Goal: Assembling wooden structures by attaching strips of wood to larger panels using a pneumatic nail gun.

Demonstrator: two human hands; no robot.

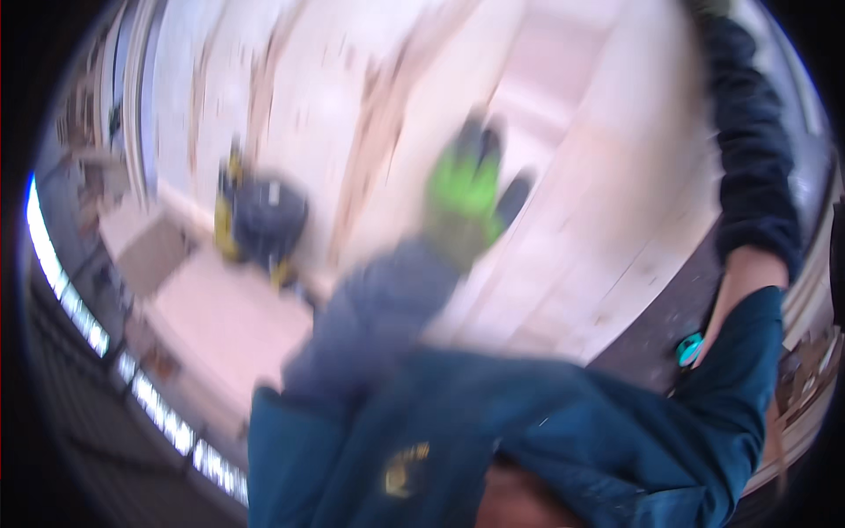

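My left hand (466, 198), in a bright green work glove with dark fingertips, lies over a pale wooden panel (326, 106). Its fingers are stretched out and hold nothing. Far off to the right, my right arm in a dark sleeve reaches away along the panel's side. Only a smeared bit of my right hand (709, 7) shows at the upper edge, so its fingers cannot be made out. Left of my left hand, a yellow and black power tool (264, 216) with a round dark drum, like a coil nailer, rests on the wood. Motion blurs the whole view.
Brown gaps or strips run between the pale boards. Pinkish flat sheets (233, 317) and a box-like block (145, 246) lie at the left. A small turquoise object (689, 349) is on the dark floor (656, 339) at the lower right. Stacked timber (810, 387) stands at the far right.
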